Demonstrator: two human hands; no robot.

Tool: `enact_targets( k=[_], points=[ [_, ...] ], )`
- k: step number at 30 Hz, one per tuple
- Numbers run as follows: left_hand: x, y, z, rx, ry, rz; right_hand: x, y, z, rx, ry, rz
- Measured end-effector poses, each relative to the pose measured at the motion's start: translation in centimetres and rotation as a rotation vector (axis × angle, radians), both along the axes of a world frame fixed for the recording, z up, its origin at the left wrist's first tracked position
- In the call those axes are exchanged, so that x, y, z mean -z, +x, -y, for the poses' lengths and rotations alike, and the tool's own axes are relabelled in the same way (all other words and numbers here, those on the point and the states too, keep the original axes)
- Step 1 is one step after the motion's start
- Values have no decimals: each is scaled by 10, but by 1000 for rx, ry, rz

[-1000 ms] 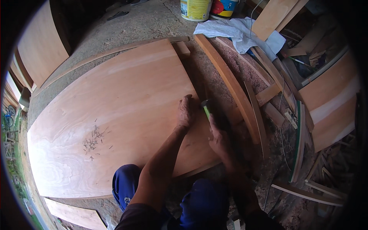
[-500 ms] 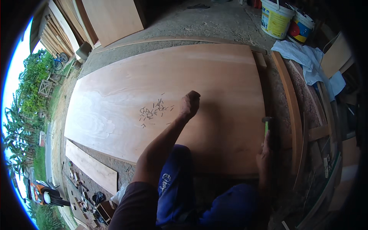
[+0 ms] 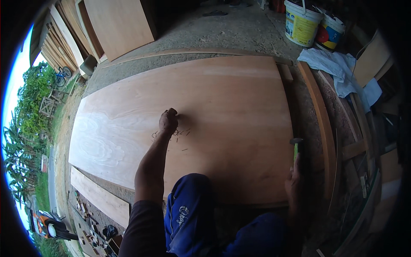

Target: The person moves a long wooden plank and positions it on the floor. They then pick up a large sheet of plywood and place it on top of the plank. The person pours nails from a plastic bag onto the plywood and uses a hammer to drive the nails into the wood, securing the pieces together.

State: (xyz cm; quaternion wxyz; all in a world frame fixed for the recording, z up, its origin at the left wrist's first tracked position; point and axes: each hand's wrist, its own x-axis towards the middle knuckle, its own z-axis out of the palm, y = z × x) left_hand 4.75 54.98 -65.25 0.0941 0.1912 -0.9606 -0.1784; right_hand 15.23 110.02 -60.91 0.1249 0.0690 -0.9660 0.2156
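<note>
A wide plywood sheet point(image 3: 239, 94) lies flat in front of me. Over its middle is my left hand point(image 3: 168, 121), its fingers curled closed; whether anything is inside them is hidden. Small loose nails point(image 3: 182, 132) lie scattered on the plywood beside and beneath that hand, which covers part of the pile. At the sheet's right edge my right hand point(image 3: 293, 182) grips a hammer point(image 3: 296, 147) by its green handle, with the dark head pointing up and away from me.
Along the right run a timber beam point(image 3: 319, 115) and a pale cloth point(image 3: 336, 70). Paint buckets point(image 3: 303, 23) stand at the far right. A narrow board point(image 3: 100, 192) lies at the near left, beside scattered wood scraps and tools. An upright panel point(image 3: 117, 25) stands at the far left.
My left hand has moved left across the plywood, from right of the nails to over them, staying closed. The right hand still holds the hammer at the right edge. The view has shifted slightly.
</note>
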Motion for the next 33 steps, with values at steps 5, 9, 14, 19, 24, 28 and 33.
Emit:
enact_targets(
  k=[5,9,14,19,24,28,33],
  points=[
    [18,-9,0,99,-195,0,-15,-4,-3,2,54,-8],
    [10,-54,-50,270,-83,-152,-2,-1,-4,106,43,-18],
    [-32,-105,-204,362,561,-131,-3,2,-11,147,-41,-13],
    [-8,-138,-303,537,847,-36,6,-3,-2,173,-104,-48],
    [27,-141,-381,483,824,-268,26,-4,-10,185,-193,32],
    [24,-131,-411,408,684,-211,68,-5,-31,359,-963,504],
    [26,-130,-410,390,420,-231,-3,-31,-13,205,-385,224]
  ],
)
